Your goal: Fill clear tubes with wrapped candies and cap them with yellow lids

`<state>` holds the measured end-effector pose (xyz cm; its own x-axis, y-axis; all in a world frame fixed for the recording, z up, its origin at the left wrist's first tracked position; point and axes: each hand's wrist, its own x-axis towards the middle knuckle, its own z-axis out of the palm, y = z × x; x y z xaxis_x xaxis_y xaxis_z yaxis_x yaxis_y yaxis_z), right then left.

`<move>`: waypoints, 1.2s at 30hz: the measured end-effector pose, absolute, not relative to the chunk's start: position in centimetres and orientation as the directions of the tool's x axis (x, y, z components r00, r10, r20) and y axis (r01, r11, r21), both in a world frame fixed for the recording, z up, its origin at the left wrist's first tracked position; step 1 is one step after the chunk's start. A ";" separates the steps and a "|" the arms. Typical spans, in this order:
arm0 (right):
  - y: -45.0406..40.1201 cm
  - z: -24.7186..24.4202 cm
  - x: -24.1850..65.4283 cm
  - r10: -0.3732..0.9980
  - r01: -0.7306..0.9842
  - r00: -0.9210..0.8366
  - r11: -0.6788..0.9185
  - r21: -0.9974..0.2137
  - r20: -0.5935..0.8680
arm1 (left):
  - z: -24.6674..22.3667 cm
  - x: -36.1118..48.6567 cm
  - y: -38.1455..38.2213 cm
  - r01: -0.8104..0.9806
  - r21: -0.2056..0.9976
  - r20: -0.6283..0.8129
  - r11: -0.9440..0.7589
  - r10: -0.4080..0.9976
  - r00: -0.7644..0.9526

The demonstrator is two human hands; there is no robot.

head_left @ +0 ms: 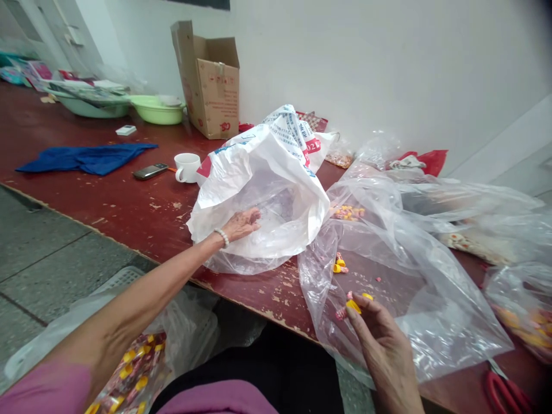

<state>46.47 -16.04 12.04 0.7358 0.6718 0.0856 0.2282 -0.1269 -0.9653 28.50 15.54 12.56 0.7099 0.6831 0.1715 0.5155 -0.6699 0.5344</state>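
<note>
I read L hand (240,225) open, fingers (254,215) released, resting inside clear liner (263,230) of white plastic bag (259,172) on red surface (129,201); R hand (383,351) has fingers (366,313) pinched on small yellow-pink sweet (353,306), over clear poly bag (388,287); loose sweets (339,265) lie under its film; wrapped sweets (129,368) sit below surface edge, beneath L forearm (129,293).

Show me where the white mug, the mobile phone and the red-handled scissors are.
The white mug (188,167), head view, on its body.
The mobile phone (150,171), head view, on its front face.
The red-handled scissors (503,393), head view, on a handle loop.
</note>
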 end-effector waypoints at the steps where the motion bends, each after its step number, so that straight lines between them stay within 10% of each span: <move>1: -15.5 12.7 46.0 0.656 0.184 0.751 -0.095 -0.978 0.077 | 12.9 27.9 14.7 0.488 0.569 0.190 -0.662 0.683 0.705; 8: -10.5 17.5 41.6 0.590 0.184 0.758 0.214 -0.959 0.277 | 14.4 26.6 4.9 0.117 0.915 0.165 -0.386 0.623 0.765; 15: -10.0 15.8 40.5 0.734 0.446 0.532 0.181 -0.877 0.422 | 15.0 27.6 -0.2 0.049 0.966 0.094 -0.255 0.518 0.850; 20: -11.5 15.1 40.5 0.756 0.773 0.219 0.251 -0.582 0.617 | 13.7 28.1 -2.0 0.009 0.998 -0.039 0.063 0.504 0.863; 26: -12.3 13.6 41.0 0.842 0.794 0.072 0.276 -0.541 0.534 | 12.1 27.8 -2.7 0.054 0.959 -0.179 0.278 0.448 0.876; 36: -9.6 10.1 52.9 0.864 0.851 0.430 -0.290 -0.438 0.263 | 11.4 28.8 -1.6 0.081 0.966 -0.208 0.245 0.552 0.808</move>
<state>52.86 -9.60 10.12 0.4302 0.8636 0.2630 0.8508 -0.2904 -0.4380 28.77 -1.61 11.45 0.8077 0.5517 -0.2077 0.0812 0.2449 0.9661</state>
